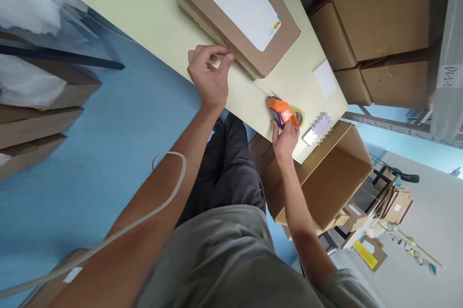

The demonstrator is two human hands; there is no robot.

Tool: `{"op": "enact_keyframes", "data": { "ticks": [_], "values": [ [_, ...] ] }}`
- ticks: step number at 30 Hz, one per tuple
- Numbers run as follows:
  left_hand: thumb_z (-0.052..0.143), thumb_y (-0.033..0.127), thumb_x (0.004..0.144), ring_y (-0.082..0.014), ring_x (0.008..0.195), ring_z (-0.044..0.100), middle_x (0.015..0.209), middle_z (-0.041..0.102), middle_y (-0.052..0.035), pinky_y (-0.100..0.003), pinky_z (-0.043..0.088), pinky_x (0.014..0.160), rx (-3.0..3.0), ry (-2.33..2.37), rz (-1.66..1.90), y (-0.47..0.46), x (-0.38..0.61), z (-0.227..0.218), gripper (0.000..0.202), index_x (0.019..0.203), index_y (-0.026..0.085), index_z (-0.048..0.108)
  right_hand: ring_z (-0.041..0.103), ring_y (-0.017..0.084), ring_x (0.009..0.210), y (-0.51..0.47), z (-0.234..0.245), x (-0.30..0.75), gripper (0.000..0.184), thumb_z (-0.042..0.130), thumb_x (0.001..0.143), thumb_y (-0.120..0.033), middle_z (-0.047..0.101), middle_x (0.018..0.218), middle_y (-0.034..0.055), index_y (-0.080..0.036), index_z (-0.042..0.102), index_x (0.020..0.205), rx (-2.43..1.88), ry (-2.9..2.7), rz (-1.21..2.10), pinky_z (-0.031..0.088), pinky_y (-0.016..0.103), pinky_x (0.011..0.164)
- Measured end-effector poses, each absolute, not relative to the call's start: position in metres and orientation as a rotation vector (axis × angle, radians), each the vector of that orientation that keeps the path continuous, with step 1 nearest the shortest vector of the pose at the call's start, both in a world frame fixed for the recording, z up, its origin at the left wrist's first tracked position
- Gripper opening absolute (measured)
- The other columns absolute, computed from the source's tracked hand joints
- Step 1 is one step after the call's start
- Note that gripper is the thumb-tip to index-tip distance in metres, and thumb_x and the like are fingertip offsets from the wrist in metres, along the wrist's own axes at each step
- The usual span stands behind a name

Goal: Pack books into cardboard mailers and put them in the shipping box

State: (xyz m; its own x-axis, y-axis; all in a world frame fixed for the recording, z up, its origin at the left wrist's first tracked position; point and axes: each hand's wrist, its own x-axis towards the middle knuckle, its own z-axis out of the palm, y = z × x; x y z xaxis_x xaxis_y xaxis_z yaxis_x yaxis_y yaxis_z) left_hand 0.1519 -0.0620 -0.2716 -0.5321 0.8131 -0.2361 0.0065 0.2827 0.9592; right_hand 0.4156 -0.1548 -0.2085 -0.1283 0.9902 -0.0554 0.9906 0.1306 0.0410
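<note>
A closed brown cardboard box [285, 40] lies on the pale yellow table [152, 19], with white paper sheets [238, 2] on top. At its near side is my left hand [210, 72], thumb and forefinger brought together in a pinch by the lower side edge. What lies between those fingertips is too small to make out. My right hand [285, 141] grips an orange and purple tape dispenser [284, 111] beside the box's right end. A thin clear strip of tape [265, 88] seems to run from the dispenser towards the box. Part of the handle is hidden by my fingers.
Beside the dispenser lies a tape roll [299, 116], then a phone [309, 136], partly blurred. A white slip [324, 79] rests near the far edge. An open carton [334, 185] stands right of the table. Large boxes [387, 14] fill the shelf behind.
</note>
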Motion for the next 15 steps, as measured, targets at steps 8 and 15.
{"op": "enact_keyframes", "data": {
  "ticks": [8, 15],
  "values": [
    [0.043, 0.094, 0.103, -0.0293, 0.179, 0.018, 0.164, 0.065, -0.0030, -0.053, 0.041, 0.140, 0.711, 1.781, 1.344, -0.043, 0.153, -0.285, 0.079, 0.139, 0.031, 0.073, 0.074, 0.032, 0.099, -0.163, -0.206, 0.395, 0.045, 0.042, 0.121, -0.050, 0.077, 0.096, 0.0178, -0.012, 0.067, 0.117, 2.045, 2.339, -0.137, 0.058, 0.051, 0.105],
    [0.030, 0.093, 0.106, -0.0302, 0.171, 0.041, 0.179, 0.048, -0.0050, -0.053, 0.043, 0.140, 0.519, 1.770, 1.454, -0.044, 0.182, -0.275, 0.086, 0.170, 0.037, 0.044, 0.077, 0.031, 0.103, -0.170, -0.198, 0.379, 0.037, 0.045, 0.120, -0.046, 0.079, 0.099, 0.0187, -0.015, 0.065, 0.114, 2.055, 2.280, -0.256, 0.057, 0.050, 0.110]
  ]
}}
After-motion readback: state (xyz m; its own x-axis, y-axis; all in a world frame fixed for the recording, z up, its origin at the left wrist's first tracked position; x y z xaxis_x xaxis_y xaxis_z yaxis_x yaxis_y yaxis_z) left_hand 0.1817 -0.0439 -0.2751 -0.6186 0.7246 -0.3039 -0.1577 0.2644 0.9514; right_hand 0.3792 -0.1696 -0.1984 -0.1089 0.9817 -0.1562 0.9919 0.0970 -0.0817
